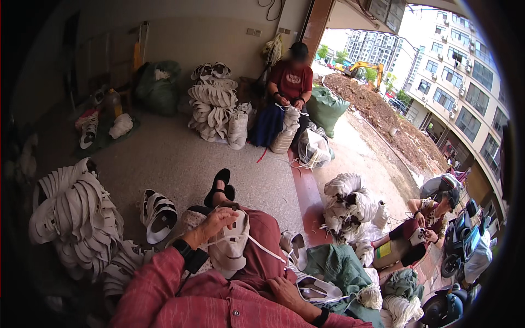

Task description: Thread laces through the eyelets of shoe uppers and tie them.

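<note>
A beige shoe upper (228,249) rests on my lap, with a white lace (266,251) trailing from it to the right. My left hand (217,223), with a dark band at the wrist, is raised over the upper's top end. Its fingers are drawn together in a pinch; what they hold is too small to make out. My right hand (286,294) lies lower down on my lap, its fingers loosely stretched, beside a white shoe upper with laces (317,288).
Stacked uppers (76,218) stand at my left, with a loose group (159,215) nearer. Green sacking (339,268) and bundled uppers (350,199) lie at right. One person (290,82) sits ahead, another (432,218) at right near parked scooters (465,232).
</note>
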A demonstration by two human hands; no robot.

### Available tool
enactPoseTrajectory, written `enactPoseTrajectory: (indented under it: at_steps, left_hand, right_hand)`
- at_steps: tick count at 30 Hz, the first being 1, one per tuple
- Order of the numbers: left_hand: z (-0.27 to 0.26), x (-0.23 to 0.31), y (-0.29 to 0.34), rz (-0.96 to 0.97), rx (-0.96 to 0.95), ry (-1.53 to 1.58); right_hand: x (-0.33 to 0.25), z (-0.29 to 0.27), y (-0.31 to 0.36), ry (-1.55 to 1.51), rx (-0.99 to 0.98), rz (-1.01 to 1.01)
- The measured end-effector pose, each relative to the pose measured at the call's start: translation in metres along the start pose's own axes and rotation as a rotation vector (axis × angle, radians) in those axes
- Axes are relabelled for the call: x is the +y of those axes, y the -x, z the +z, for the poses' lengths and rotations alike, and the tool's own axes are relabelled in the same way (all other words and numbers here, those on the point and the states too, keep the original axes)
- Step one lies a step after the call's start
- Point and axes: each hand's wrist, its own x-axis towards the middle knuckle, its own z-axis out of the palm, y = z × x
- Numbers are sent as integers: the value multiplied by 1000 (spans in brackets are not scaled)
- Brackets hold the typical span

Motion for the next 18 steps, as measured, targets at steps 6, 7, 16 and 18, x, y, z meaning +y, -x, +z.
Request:
enactPoseTrajectory:
  at_steps: [6, 7, 16, 18]
  left_hand:
    - [-1, -10, 1, -76, 10, 0]
    - [-2, -9, -1, -71, 10, -6]
    - [5, 18, -2, -90, -3, -58]
    - [5, 7, -2, -45, 6, -115]
  right_hand:
    - [-8, -21, -15, -510, -403, 14]
    - [-13, -30, -20, -710, -465, 40]
    - [37, -3, -61, -758, -507, -696]
    - [35, 0, -64, -661, -582, -711]
